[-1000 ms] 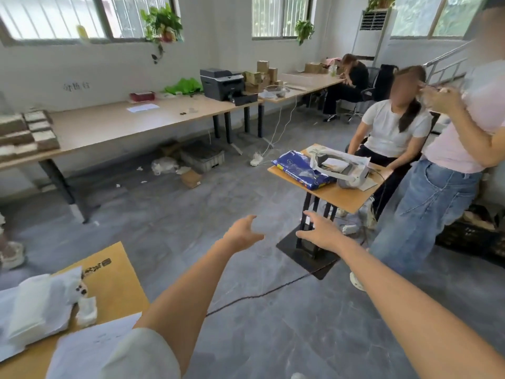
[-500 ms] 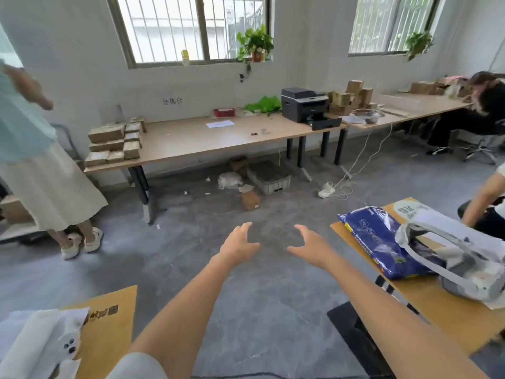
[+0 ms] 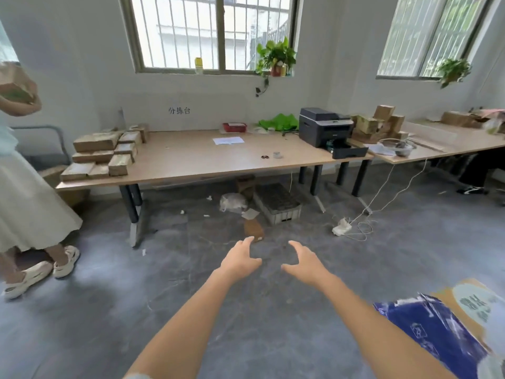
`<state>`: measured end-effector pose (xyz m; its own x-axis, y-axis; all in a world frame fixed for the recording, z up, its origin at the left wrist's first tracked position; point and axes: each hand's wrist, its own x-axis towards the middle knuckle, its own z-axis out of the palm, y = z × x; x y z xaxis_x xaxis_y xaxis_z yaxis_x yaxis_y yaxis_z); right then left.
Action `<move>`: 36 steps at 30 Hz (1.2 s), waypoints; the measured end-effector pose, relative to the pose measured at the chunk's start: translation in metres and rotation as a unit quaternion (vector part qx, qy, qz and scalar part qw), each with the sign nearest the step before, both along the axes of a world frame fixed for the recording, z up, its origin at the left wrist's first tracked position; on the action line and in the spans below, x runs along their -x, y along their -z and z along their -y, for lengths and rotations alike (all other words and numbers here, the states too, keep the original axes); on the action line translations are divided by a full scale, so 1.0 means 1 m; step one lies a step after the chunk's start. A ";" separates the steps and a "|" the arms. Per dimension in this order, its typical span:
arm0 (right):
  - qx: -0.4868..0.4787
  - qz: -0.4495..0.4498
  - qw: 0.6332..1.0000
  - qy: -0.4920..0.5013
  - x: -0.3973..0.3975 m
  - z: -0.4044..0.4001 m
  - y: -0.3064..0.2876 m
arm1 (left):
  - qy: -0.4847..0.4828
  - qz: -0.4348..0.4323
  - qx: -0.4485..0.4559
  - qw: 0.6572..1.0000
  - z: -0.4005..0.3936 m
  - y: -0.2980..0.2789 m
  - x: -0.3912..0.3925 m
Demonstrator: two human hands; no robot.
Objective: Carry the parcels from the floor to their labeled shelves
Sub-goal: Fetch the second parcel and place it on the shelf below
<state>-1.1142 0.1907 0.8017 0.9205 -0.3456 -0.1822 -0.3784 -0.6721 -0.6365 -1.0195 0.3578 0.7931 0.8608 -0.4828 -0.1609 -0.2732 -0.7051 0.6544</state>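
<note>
A small brown cardboard parcel (image 3: 253, 229) stands on the grey floor in front of the long wooden table (image 3: 196, 162). My left hand (image 3: 240, 259) and my right hand (image 3: 304, 262) reach out side by side just short of it, fingers spread and holding nothing. A pale plastic-wrapped parcel (image 3: 232, 202) and another brown box (image 3: 245, 184) lie under the table. Several brown parcels (image 3: 105, 153) are stacked on the table's left end, and more (image 3: 378, 124) sit beside the printer (image 3: 326, 128).
A person in a white skirt (image 3: 26, 203) stands at the left holding a box. A grey crate (image 3: 277, 205) lies under the table. A power strip with white cables (image 3: 343, 228) is on the floor to the right. A blue bag (image 3: 431, 332) rests on a desk at lower right.
The view has swung left and moved closer to the long table. Both hands stay outstretched and empty, now nearer the brown parcel on the floor. The small desk has slid to the lower right edge.
</note>
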 end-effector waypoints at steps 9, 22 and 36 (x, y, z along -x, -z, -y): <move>-0.036 -0.003 0.999 -0.008 -0.161 0.106 0.008 | -0.014 -0.007 -0.009 1.000 0.093 0.000 -0.153; -0.003 -0.011 0.996 -0.086 -0.400 0.285 0.008 | -0.059 -0.046 0.005 0.997 0.269 0.020 -0.361; -0.020 -0.047 0.992 -0.113 -0.658 0.404 0.065 | -0.079 -0.060 0.007 0.995 0.377 0.093 -0.624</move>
